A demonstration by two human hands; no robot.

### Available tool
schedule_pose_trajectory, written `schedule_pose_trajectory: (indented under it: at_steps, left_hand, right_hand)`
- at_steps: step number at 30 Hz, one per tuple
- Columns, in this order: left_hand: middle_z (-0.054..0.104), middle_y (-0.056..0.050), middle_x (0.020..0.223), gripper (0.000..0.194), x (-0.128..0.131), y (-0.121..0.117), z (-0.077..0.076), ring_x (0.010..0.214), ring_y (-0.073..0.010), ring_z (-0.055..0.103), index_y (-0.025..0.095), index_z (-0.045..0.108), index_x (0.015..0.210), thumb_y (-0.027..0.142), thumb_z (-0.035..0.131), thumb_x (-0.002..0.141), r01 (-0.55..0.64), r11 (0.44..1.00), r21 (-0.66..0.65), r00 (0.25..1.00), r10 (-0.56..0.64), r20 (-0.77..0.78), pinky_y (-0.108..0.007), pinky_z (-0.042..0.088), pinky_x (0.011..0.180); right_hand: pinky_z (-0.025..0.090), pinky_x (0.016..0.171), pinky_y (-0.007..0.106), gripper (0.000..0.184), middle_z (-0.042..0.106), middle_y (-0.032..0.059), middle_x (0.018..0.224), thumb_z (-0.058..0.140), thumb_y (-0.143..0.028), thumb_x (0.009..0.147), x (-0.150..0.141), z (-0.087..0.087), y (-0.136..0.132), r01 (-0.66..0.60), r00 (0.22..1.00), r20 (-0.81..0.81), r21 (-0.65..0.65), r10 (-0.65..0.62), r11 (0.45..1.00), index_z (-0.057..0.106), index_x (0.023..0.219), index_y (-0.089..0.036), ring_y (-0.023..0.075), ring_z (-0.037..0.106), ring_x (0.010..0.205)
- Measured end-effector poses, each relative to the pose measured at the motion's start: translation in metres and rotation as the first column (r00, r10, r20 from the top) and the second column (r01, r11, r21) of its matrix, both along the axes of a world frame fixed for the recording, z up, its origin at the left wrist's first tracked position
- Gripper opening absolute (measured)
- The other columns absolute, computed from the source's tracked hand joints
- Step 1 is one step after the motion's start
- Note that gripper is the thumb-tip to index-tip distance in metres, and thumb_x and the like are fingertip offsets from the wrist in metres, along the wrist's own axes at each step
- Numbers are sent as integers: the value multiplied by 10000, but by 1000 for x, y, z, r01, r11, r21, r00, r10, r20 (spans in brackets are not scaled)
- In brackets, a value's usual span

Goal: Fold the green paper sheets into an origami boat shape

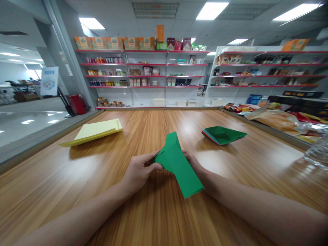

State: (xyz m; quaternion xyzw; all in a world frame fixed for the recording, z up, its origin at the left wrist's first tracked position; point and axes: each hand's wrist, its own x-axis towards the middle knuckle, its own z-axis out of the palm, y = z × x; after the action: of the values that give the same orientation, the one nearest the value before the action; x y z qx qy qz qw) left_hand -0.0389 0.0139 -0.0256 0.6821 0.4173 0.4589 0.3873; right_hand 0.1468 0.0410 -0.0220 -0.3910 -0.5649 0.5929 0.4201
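Note:
A folded sheet of green paper (pixel 176 160) is held up over the wooden table (pixel 102 191), with a long flap slanting down to the right. My left hand (pixel 143 169) pinches its left corner between thumb and fingers. Behind the paper's right side is my right hand (pixel 191 160), its fingers mostly hidden; it appears to grip the paper from the back. To the right lies a stack of folded paper pieces (pixel 222 135), green on top with red and blue edges below. Yellow paper sheets (pixel 98 131) rest at the left, their edges lifted.
A clear plastic item (pixel 319 150) sits at the right edge. Beyond the table's raised right rim are packaged goods (pixel 276 119). Stocked shelves (pixel 146 75) stand behind the far edge. A red box (pixel 76 104) is on the floor at left.

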Motion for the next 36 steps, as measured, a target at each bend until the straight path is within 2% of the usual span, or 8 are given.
schedule_pose_trajectory:
  at_steps: [4,11,15,19,21,24,28,36]
  left_hand:
    - [679,-10,645,256,2,-5,7,603,-152,631,157,704,981,306,606,797,-39,999,29,999,39,-11,-255,515,607]
    - [649,-14,579,239,3,-10,15,544,-142,622,154,672,717,353,583,814,-149,988,38,989,150,-7,-233,481,537]
    - [642,-4,552,258,5,-10,16,518,-138,622,159,650,685,380,592,805,-223,975,15,974,222,33,-228,473,518]
    - [638,1,542,283,4,-6,15,493,-136,624,152,623,657,402,609,788,-287,957,-26,954,289,86,-220,475,488]
    - [640,-1,542,288,1,-3,13,487,-140,627,145,618,668,409,616,783,-331,943,-41,937,334,101,-224,480,483]
    - [642,-7,543,309,-3,1,11,482,-146,630,139,612,677,428,608,786,-365,930,-40,924,367,105,-234,487,487]
    - [641,-16,533,331,-4,3,9,473,-149,624,142,595,640,440,607,783,-321,944,-74,940,327,96,-236,480,470]
    - [622,-9,502,333,-1,1,10,427,-126,582,146,573,607,433,624,768,-222,962,-157,966,239,99,-216,457,413]
  right_hand:
    - [408,469,255,343,499,17,468,542,-497,684,-1,-4,1,-61,987,-156,-151,37,987,517,559,-179,132,484,451]
    - [414,435,221,308,648,68,703,571,-422,713,-9,-8,1,-189,946,-295,-180,131,965,638,787,-132,124,573,510]
    - [414,413,215,308,639,66,653,532,-414,718,-13,-1,-2,-152,953,-290,-222,84,963,624,770,-125,122,568,474]
    - [426,406,223,248,587,35,583,495,-357,741,-14,2,-1,-13,971,-235,-239,-45,971,575,815,-135,128,558,440]
    - [400,372,213,242,553,8,582,503,-358,756,-12,2,0,107,976,-170,-187,-139,976,547,871,-150,123,539,427]
    - [359,354,192,285,531,-13,667,572,-345,750,-6,4,2,265,955,-145,31,-258,964,515,976,-182,109,516,476]
    - [361,411,192,329,570,26,854,615,-311,735,-1,7,3,234,962,-204,279,-181,931,543,1033,-192,106,500,601]
    - [380,506,235,263,639,26,774,645,-396,759,0,-2,7,160,985,-105,280,-135,947,686,893,-174,132,536,633]
